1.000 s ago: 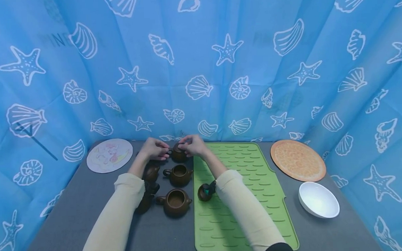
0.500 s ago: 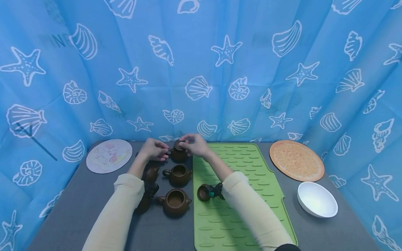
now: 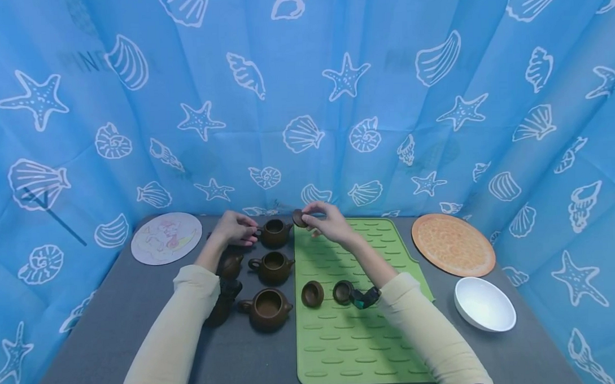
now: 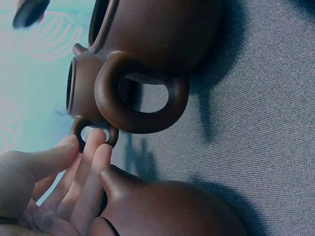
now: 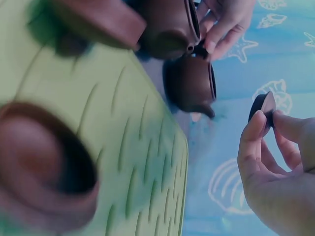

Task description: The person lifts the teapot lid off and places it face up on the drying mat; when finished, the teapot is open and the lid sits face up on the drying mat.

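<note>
In the head view my left hand point(image 3: 236, 227) pinches the handle of the farthest brown teapot point(image 3: 275, 234), which stands lidless by the curtain. Thumb and fingertips meet at that handle point(image 4: 78, 132) in the left wrist view. Just right of the pot, my right hand point(image 3: 326, 221) holds a small brown lid point(image 3: 299, 218) in the air between thumb and fingers. Two more lidless teapots, the middle one point(image 3: 274, 268) and the nearest one point(image 3: 267, 310), line up below it. Other brown pots point(image 3: 231, 266) sit partly hidden by my left arm.
A green mat point(image 3: 363, 337) lies right of the teapots, bearing two small round hollow brown pieces, one left point(image 3: 312, 294) and one right point(image 3: 343, 292). Farther right are an orange round mat point(image 3: 455, 245) and a white bowl point(image 3: 485, 304). A pale round mat point(image 3: 167, 238) lies back left.
My right hand has lifted the lid off the far teapot and carried it right, uncovering the pot's opening. The left hand stays at the handle. A second brown piece on the mat now shows.
</note>
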A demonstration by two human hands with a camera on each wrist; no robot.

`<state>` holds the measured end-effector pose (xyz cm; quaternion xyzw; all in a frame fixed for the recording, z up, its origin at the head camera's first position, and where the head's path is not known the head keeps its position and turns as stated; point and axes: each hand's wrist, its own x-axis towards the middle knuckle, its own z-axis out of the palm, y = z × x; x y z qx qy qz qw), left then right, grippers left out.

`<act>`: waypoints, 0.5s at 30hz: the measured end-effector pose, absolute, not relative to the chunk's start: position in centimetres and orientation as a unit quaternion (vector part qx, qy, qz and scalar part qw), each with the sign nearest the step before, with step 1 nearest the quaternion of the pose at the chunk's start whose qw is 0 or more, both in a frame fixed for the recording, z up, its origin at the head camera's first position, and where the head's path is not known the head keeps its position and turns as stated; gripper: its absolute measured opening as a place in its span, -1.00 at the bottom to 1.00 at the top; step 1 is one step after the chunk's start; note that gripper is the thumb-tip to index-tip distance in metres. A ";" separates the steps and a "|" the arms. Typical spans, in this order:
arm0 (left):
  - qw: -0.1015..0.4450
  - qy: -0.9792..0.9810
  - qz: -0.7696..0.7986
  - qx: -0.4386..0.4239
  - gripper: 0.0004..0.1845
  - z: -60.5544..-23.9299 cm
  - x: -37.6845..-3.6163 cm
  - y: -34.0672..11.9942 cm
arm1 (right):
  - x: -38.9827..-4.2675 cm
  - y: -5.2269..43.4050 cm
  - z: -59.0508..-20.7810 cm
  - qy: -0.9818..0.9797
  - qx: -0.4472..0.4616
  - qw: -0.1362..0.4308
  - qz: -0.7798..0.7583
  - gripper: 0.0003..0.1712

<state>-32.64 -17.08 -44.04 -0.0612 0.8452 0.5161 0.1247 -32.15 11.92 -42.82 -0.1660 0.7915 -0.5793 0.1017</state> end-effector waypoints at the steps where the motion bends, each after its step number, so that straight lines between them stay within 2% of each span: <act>1: 0.125 0.845 0.517 -0.058 -0.76 -44.0 -32.6 -17.1 | -31.9 12.5 -42.8 0.791 -0.162 0.105 -0.581 -0.67; 10: 0.130 0.835 0.533 -0.040 -0.77 -43.8 -32.3 -17.2 | -29.4 16.6 -42.3 0.777 -0.165 0.136 -0.591 -0.46; 15: 0.130 0.835 0.533 -0.038 -0.77 -43.8 -32.4 -17.1 | -28.0 18.8 -42.2 0.770 -0.185 0.160 -0.590 -0.42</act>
